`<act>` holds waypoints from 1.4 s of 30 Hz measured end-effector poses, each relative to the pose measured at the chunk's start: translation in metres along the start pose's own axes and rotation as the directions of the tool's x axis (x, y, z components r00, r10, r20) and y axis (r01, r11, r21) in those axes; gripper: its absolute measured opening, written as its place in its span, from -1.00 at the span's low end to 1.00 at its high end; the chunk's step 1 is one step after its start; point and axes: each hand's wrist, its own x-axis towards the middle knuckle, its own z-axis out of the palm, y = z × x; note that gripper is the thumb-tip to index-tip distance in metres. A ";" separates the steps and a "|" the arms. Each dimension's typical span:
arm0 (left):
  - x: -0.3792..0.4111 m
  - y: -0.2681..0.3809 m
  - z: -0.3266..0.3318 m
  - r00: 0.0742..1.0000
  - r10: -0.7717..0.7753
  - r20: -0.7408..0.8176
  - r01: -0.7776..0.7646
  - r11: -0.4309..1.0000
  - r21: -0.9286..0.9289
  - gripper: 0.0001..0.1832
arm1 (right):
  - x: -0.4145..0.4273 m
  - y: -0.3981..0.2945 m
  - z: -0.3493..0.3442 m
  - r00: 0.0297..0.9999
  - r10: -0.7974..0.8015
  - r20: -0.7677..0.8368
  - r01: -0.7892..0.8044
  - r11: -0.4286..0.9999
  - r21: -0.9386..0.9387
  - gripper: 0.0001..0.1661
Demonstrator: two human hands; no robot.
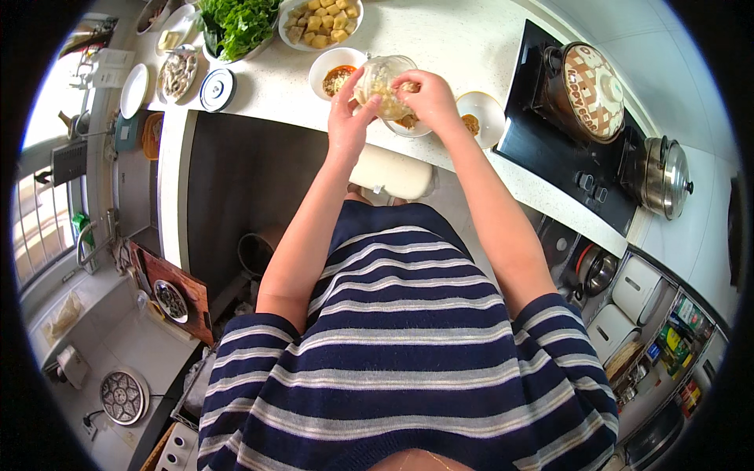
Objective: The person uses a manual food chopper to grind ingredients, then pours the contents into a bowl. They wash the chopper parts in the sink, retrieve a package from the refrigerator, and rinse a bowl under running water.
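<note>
My left hand (pixel 350 115) grips a clear bowl (pixel 386 65) tilted above the counter. Pale chopped bits, which look like minced garlic (pixel 386 94), lie inside it. At the bowl's right side are the bent fingers of my right hand (pixel 429 97); whether they pinch some of the bits is unclear. Left of the clear bowl stands a white bowl (pixel 321 62) with red oily seasoning (pixel 337 79). Partly hidden beneath my hands is a second bowl (pixel 412 132) with brown paste (pixel 406 121). A third, shallow bowl (pixel 489 112) to the right also holds brown paste (pixel 470 123).
Beyond are a bowl of tofu-like cubes (pixel 321 23) and leafy greens (pixel 244 26). Shrimp-like seafood (pixel 178 73) and a round blue-and-white lid (pixel 218 90) lie left. On the right, a lidded pot (pixel 592 91) sits on the black gas hob (pixel 530 132), beside a steel pot (pixel 665 176).
</note>
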 end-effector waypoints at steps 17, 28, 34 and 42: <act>0.016 0.025 -0.043 0.999 -0.029 -0.039 0.024 0.992 -0.121 -0.39 | -0.023 0.022 0.013 0.954 -0.223 -0.199 0.124 0.901 -0.415 -0.80; 0.031 0.023 -0.047 0.993 -0.067 0.095 0.083 0.980 -0.182 -0.36 | -0.034 0.032 0.029 0.864 -0.499 -0.061 0.360 0.699 -0.618 -0.78; 0.033 0.026 -0.043 0.991 -0.070 0.115 0.083 0.990 -0.111 -0.37 | -0.041 -0.033 0.004 0.918 -0.320 -0.234 0.228 0.908 -0.351 -0.75; 0.032 0.049 -0.006 0.952 -0.095 0.291 0.103 0.995 -0.015 -0.38 | -0.031 -0.023 -0.005 0.948 -0.317 0.027 0.286 0.810 -0.512 -0.30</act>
